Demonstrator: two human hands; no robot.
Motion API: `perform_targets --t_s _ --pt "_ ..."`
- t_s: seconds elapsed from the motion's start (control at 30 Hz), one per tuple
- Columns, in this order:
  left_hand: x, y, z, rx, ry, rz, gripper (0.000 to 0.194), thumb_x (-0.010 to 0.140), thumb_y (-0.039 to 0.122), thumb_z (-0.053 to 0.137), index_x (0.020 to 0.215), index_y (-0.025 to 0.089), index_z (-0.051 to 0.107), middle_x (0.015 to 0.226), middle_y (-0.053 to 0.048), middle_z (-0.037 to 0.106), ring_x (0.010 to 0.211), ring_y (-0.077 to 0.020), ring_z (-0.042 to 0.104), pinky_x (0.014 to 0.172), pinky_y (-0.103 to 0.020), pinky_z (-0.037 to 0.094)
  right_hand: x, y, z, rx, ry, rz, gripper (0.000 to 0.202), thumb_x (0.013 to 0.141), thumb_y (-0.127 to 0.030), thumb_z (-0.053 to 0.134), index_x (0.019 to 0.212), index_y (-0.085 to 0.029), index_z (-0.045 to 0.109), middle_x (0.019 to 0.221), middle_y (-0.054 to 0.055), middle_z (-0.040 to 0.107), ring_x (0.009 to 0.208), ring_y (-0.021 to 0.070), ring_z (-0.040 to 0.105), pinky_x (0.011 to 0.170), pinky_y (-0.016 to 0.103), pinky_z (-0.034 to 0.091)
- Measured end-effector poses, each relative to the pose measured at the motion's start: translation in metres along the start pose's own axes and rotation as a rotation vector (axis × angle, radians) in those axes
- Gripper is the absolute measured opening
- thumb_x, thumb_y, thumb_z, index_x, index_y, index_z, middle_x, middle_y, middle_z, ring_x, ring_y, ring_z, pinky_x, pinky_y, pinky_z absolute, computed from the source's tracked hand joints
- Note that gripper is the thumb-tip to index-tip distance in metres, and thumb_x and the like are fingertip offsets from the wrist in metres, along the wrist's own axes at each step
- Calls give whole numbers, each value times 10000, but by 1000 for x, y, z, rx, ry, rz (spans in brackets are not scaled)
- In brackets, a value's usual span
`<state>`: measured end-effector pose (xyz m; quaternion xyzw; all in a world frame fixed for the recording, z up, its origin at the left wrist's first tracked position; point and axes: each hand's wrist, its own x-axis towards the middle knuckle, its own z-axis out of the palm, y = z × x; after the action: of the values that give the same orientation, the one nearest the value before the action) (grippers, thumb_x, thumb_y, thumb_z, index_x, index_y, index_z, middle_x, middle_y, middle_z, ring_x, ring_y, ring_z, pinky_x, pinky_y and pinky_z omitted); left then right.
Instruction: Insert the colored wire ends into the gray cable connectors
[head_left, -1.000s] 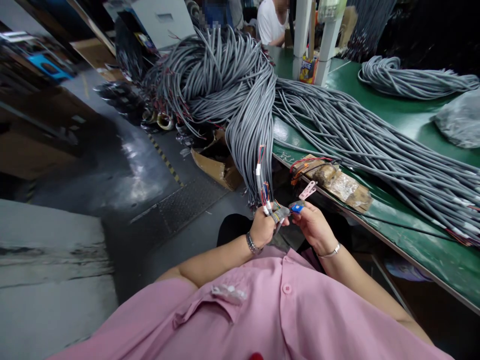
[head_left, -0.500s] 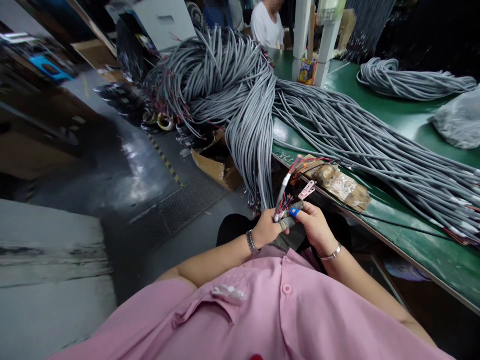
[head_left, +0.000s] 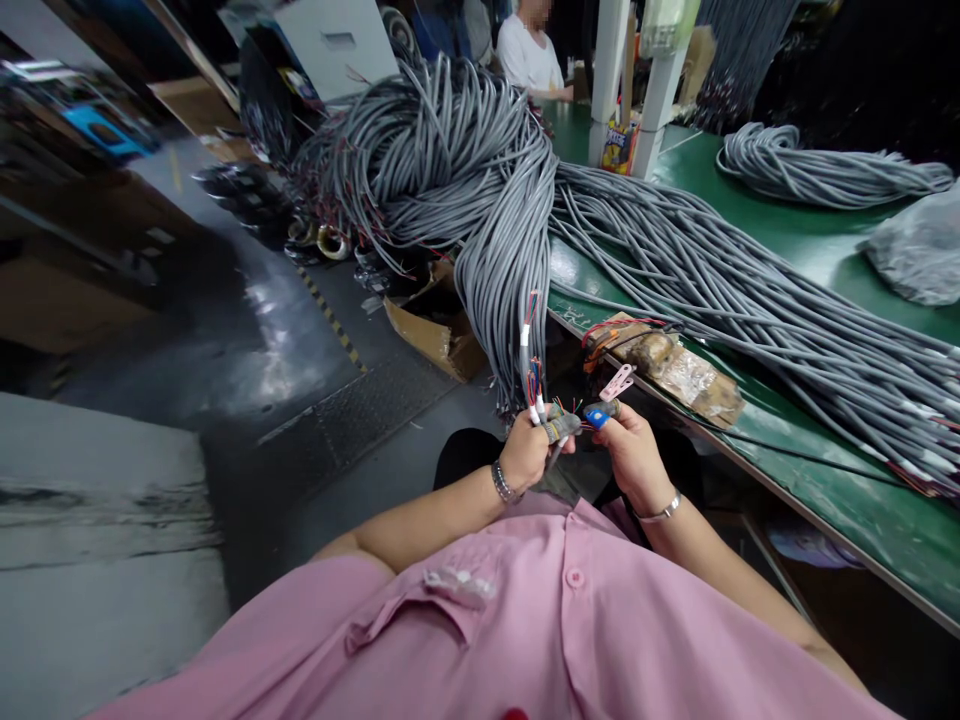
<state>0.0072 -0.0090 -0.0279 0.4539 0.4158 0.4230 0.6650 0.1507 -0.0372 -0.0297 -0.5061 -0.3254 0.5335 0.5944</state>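
My left hand (head_left: 525, 455) is closed around several grey cables (head_left: 525, 352) with white bands and bared coloured wires. A grey finger cover (head_left: 561, 428) is on one of its fingers. Thin coloured wires (head_left: 576, 408) fan out between my two hands. My right hand (head_left: 634, 458) is closed in a pinch at the ends of these wires, with blue tape (head_left: 597, 418) on the thumb and a grey cover on a finger. Just above it, a pink clip (head_left: 617, 382) sits at the table edge. My fingers hide part of the wires.
A large heap of grey cables (head_left: 442, 150) hangs over the end of the green table (head_left: 810, 240), and more cables lie along it. A taped block (head_left: 694, 378) is near the edge. An opened cardboard box (head_left: 427, 335) stands on the floor. A person in white (head_left: 529, 55) is behind the table.
The held cable has swung left and more upright. My right hand has moved slightly away from my left, and thin wires now show between them.
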Motion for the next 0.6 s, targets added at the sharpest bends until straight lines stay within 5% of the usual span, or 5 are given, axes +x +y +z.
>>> perform_targets --t_s 0.27,0.47,0.6 --pt "0 1 -3 -18 -21 -23 281 708 355 715 579 137 594 468 -13 580 419 -88 475 436 -219 308 2 -2 -9 205 -40 126 241 751 -403 701 699 -193 595 600 -39 513 543 94 441 574 252 414" --pt "-6 3 -5 255 -103 89 298 762 335 671 552 131 619 522 -32 602 490 -99 498 520 -237 366 -1 -10 -9 -43 -184 116 289 763 -452 691 883 -193 645 782 7 618 659 119 535 611 259 437" --pt "-9 6 -2 336 -108 107 295 759 328 668 547 131 614 539 -42 615 515 -113 520 556 -246 394 -4 -13 -2 -148 -199 3 243 715 -389 744 783 -180 640 694 -12 598 627 117 512 602 260 413"
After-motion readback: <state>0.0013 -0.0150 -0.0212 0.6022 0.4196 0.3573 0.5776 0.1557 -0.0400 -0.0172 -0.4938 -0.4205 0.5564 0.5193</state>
